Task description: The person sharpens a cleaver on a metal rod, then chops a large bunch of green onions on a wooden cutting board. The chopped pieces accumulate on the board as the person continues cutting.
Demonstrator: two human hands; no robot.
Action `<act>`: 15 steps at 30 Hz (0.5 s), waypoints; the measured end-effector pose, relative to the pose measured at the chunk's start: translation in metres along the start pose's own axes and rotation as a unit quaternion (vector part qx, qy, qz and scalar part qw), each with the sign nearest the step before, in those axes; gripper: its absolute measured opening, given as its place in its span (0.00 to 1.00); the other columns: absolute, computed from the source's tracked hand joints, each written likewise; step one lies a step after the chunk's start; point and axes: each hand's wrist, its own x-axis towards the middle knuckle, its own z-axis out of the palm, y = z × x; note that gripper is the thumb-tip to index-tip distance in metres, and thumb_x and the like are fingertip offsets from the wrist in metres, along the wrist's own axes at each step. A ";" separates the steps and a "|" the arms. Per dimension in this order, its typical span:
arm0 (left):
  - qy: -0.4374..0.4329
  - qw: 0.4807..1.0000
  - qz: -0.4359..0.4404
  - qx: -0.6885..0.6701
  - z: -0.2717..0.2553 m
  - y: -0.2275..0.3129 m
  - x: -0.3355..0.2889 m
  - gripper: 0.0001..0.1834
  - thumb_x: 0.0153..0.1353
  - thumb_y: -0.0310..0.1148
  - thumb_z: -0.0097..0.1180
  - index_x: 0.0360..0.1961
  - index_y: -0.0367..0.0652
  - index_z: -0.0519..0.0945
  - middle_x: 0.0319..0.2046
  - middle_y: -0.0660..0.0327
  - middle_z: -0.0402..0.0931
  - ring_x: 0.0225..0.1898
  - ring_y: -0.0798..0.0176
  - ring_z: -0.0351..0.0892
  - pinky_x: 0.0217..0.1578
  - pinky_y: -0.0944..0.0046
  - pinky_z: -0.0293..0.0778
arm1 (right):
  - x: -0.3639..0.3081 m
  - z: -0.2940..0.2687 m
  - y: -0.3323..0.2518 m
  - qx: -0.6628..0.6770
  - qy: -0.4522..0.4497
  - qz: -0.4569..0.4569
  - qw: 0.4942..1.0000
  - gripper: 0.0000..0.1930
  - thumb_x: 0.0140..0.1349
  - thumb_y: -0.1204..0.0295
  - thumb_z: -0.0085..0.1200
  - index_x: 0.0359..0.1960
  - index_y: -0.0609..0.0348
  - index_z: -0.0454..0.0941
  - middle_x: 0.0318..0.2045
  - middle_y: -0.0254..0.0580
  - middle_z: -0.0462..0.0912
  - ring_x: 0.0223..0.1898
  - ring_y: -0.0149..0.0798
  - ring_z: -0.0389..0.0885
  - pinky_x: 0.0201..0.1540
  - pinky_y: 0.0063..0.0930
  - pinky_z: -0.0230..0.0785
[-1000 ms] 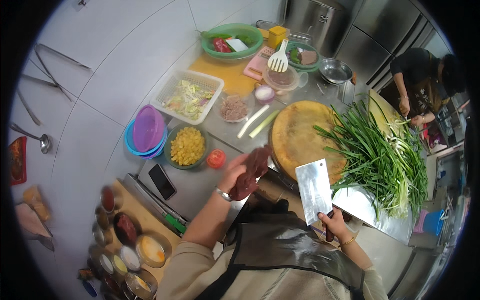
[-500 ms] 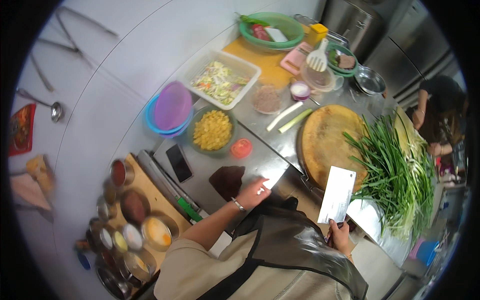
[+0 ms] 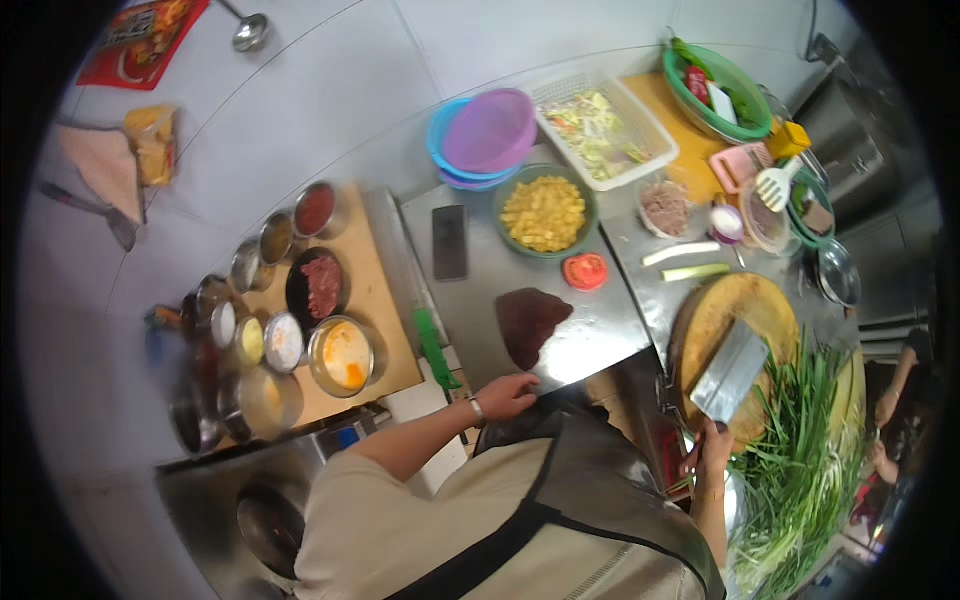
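My right hand point(image 3: 714, 447) grips the handle of a cleaver point(image 3: 731, 372). Its broad blade is over the round wooden chopping board point(image 3: 755, 297); I cannot tell whether it touches. Long green garlic chives point(image 3: 800, 470) lie beside the board, close to that hand. At the front edge of the steel counter, my left hand point(image 3: 508, 397) has its fingers curled together; what they hold, if anything, is hidden. Just beyond it lies a dark red slab of what looks like liver point(image 3: 530, 325). A cut tomato point(image 3: 585, 271) sits farther back, beside a bowl of yellow diced pieces point(image 3: 545, 213).
A phone point(image 3: 450, 243), purple and blue baskets point(image 3: 490, 130) and a white basket of chopped vegetables point(image 3: 655, 160) stand at the back. Two scallion pieces point(image 3: 690, 262) lie behind the board. Seasoning bowls point(image 3: 340, 357) crowd the left. Another person's arm point(image 3: 897, 378) shows far right.
The view has swung toward the left. My right hand has brought the cleaver from the board's near side to over the board. My left hand stays near the counter's front edge.
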 end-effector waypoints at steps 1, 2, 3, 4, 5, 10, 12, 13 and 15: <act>0.026 1.000 -0.009 -0.005 0.003 -0.001 -0.004 0.19 0.59 0.36 0.53 0.49 0.39 0.72 0.37 0.53 0.79 0.39 0.55 0.79 0.41 0.59 0.73 | 0.012 0.002 -0.005 0.021 -0.017 0.043 0.999 0.14 0.58 0.68 0.52 0.16 0.59 0.72 0.12 0.34 0.72 0.12 0.29 0.68 0.14 0.24 0.57; 0.052 0.999 -0.011 -0.009 0.007 -0.004 -0.008 0.18 0.59 0.36 0.54 0.48 0.39 0.72 0.37 0.52 0.79 0.38 0.54 0.79 0.41 0.59 0.73 | 0.024 0.003 -0.010 0.030 0.005 0.090 0.995 0.14 0.58 0.68 0.51 0.16 0.59 0.72 0.12 0.35 0.71 0.12 0.29 0.68 0.13 0.25 0.58; 0.054 0.998 -0.021 -0.008 0.012 -0.009 -0.012 0.17 0.59 0.36 0.53 0.48 0.39 0.73 0.37 0.53 0.79 0.39 0.56 0.79 0.42 0.60 0.73 | 0.035 0.003 -0.016 0.020 -0.011 0.129 0.991 0.13 0.58 0.68 0.51 0.16 0.58 0.72 0.12 0.35 0.71 0.13 0.29 0.68 0.12 0.27 0.58; 0.068 0.998 -0.005 -0.012 0.017 -0.015 -0.016 0.16 0.60 0.35 0.53 0.47 0.39 0.73 0.37 0.53 0.78 0.39 0.58 0.79 0.43 0.61 0.73 | 0.045 0.006 -0.022 0.060 0.007 0.092 0.994 0.14 0.57 0.67 0.51 0.16 0.58 0.72 0.12 0.35 0.72 0.13 0.30 0.69 0.14 0.28 0.60; 0.034 0.993 -0.030 -0.106 0.022 -0.020 -0.018 0.16 0.61 0.34 0.53 0.48 0.39 0.73 0.37 0.55 0.79 0.40 0.60 0.78 0.44 0.62 0.72 | 0.053 0.006 -0.029 0.018 0.023 0.052 0.998 0.14 0.57 0.66 0.51 0.17 0.59 0.73 0.13 0.34 0.72 0.14 0.31 0.71 0.15 0.28 0.61; -0.104 0.980 0.007 -0.170 0.035 -0.033 -0.002 0.16 0.63 0.32 0.54 0.50 0.39 0.73 0.38 0.61 0.78 0.42 0.67 0.76 0.45 0.67 0.71 | 0.063 0.004 -0.061 -0.420 -0.009 0.063 0.905 0.27 0.60 0.48 0.42 0.33 0.62 0.82 0.33 0.56 0.82 0.37 0.54 0.81 0.43 0.44 0.73; -0.168 0.976 -0.002 -0.135 0.034 -0.025 0.017 0.17 0.63 0.32 0.55 0.51 0.39 0.73 0.38 0.62 0.78 0.42 0.69 0.76 0.45 0.69 0.71 | 0.049 0.001 -0.069 -0.418 -0.015 0.047 0.907 0.26 0.63 0.49 0.39 0.34 0.59 0.82 0.32 0.54 0.82 0.37 0.51 0.82 0.42 0.43 0.73; -0.195 0.977 -0.008 -0.089 0.034 -0.019 0.028 0.17 0.63 0.32 0.54 0.52 0.38 0.73 0.38 0.62 0.78 0.41 0.70 0.76 0.44 0.69 0.72 | 0.038 0.000 -0.070 -0.402 0.013 0.040 0.915 0.25 0.63 0.51 0.39 0.33 0.59 0.81 0.30 0.53 0.82 0.36 0.51 0.82 0.40 0.43 0.73; -0.243 0.968 -0.032 -0.052 0.036 -0.001 0.051 0.17 0.65 0.32 0.51 0.53 0.38 0.72 0.39 0.61 0.78 0.39 0.71 0.76 0.41 0.70 0.73 | 0.011 -0.005 -0.065 -0.350 0.043 0.001 0.936 0.22 0.63 0.53 0.40 0.31 0.58 0.80 0.27 0.52 0.82 0.32 0.52 0.82 0.36 0.44 0.74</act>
